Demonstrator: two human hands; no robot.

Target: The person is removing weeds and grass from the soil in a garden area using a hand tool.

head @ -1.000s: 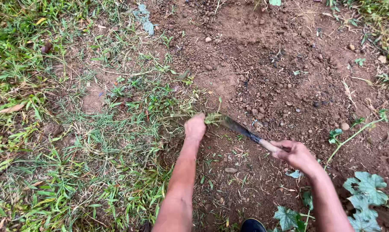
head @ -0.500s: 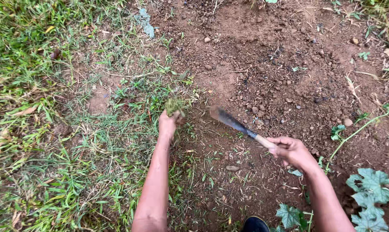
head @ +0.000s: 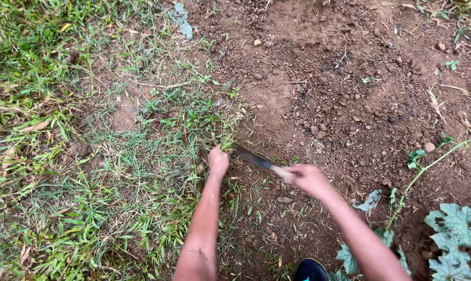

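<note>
Outdoor ground, seen from above: bare brown soil [head: 350, 78] with clods and small stones fills the right and upper part of the view; a grass patch [head: 90, 171] covers the left. The border between them runs roughly down the middle, and both hands work right at that border.

Broad-lobed leaves of a creeping vine [head: 454, 229] sit at the lower right corner, with a thin stem [head: 428, 166] trailing up across the soil. A dark shoe tip [head: 311, 270] shows at the bottom edge, between the forearms.

Left hand [head: 218, 161]: fingers closed around a small grass tuft [head: 227, 143] at the edge of the turf, fist low against the ground. The blades stick up out of the top of the fist. Judged: holding the tuft taut would expose its base to the blade.

Right hand [head: 308, 179]: wrapped tight around the pale handle of a short hand tool [head: 253, 157]. The dark metal blade points left and slightly up, its tip lying just beside the left fist at the foot of the tuft, low to the soil. Judged: the flat angle suits cutting or prying at root level.

Pale scrap of debris [head: 181, 18] lies at the top, well apart from the work.
</note>
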